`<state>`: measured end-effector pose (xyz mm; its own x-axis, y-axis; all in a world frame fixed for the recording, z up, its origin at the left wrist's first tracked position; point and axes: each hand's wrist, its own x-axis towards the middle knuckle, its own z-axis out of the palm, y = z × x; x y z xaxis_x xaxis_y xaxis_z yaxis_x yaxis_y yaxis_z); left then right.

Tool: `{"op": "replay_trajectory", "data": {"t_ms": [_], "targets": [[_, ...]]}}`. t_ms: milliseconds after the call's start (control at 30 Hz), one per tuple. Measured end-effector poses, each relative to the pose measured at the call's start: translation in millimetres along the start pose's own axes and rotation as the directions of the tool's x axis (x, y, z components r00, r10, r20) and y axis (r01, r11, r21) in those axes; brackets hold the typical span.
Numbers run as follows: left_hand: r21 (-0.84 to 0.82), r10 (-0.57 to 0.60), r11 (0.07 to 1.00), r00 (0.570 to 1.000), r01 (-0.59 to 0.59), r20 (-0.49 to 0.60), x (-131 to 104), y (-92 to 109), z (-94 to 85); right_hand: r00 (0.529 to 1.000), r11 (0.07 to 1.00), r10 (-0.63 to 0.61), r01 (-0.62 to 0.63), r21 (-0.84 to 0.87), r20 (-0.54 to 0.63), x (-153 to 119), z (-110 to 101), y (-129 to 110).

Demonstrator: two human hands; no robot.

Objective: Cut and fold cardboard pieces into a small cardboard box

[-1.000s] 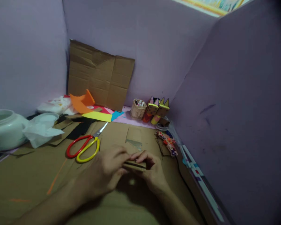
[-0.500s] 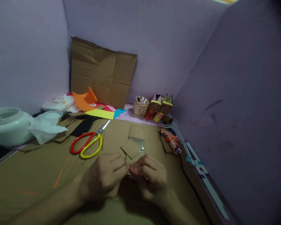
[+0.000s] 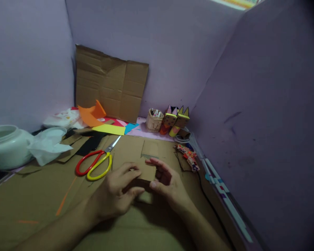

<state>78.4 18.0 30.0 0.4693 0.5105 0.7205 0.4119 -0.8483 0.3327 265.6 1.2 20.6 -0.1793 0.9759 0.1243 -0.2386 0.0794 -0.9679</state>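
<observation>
Between my hands is a small piece of cardboard, held just above the brown cardboard work surface. My left hand grips its left side, fingers on top and thumb below. On the other side, my right hand has its thumb and fingers curved around the right edge. Behind the piece lies another cardboard scrap with a greyish lower edge. Large scissors with one red and one yellow handle lie beyond my left hand, blades pointing away.
At left stand a white pot and crumpled white tissue. Coloured paper and a large cardboard sheet are at the back. A pen holder, paper figures and a patterned piece sit toward the right.
My fingers have opened out from a tight pinch close together, and the cardboard piece now shows flat between my hands. The view has shifted slightly.
</observation>
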Motion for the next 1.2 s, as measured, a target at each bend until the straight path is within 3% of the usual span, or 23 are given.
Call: {"op": "replay_trajectory", "data": {"t_ms": [133,233,367,433,500,567,600,733,867,1067,1200], "targets": [[-0.174,-0.323,0.921,0.932,0.349,0.162,5,2,-6.8,0.993,0.999,-0.046,0.044,0.020,0.105,-2,-4,-2],[-0.192,-0.393,0.873,0.881,0.448,0.263,9,2,-7.9,0.984,0.998,-0.066,0.067,0.003,0.165,-3,-6,0],[-0.231,-0.530,0.768,0.795,0.597,0.294,13,5,-4.5,0.990,0.999,-0.054,0.053,0.011,0.129,0,-5,1],[-0.335,-0.618,0.621,0.706,0.708,0.345,14,6,-2.7,0.999,1.000,-0.018,0.017,0.014,0.050,3,-4,1],[-0.475,-0.683,0.394,0.596,0.787,0.421,15,8,-0.7,0.999,1.000,0.018,-0.017,0.007,-0.050,5,-3,2],[-0.583,-0.716,0.178,0.511,0.793,0.476,15,8,1.4,0.993,1.000,0.027,-0.026,0.006,-0.118,6,-2,5],[-0.618,-0.717,0.103,0.489,0.780,0.497,15,8,2.4,0.991,1.000,0.018,-0.017,0.009,-0.135,7,-2,6],[-0.680,-0.651,-0.018,0.507,0.733,0.564,15,3,4.4,0.993,0.999,0.025,-0.028,-0.020,-0.111,6,-3,12],[-0.649,-0.679,-0.077,0.437,0.757,0.590,16,0,3.8,0.998,0.985,0.024,-0.033,-0.172,-0.053,6,-6,12],[-0.664,-0.666,-0.099,0.447,0.741,0.598,14,-2,3.4,0.999,0.981,0.038,-0.034,-0.193,0.020,3,-7,12],[-0.633,-0.601,-0.254,0.394,0.731,0.695,16,-5,0.8,1.000,0.961,0.012,-0.009,-0.276,0.011,2,-8,13]]}}
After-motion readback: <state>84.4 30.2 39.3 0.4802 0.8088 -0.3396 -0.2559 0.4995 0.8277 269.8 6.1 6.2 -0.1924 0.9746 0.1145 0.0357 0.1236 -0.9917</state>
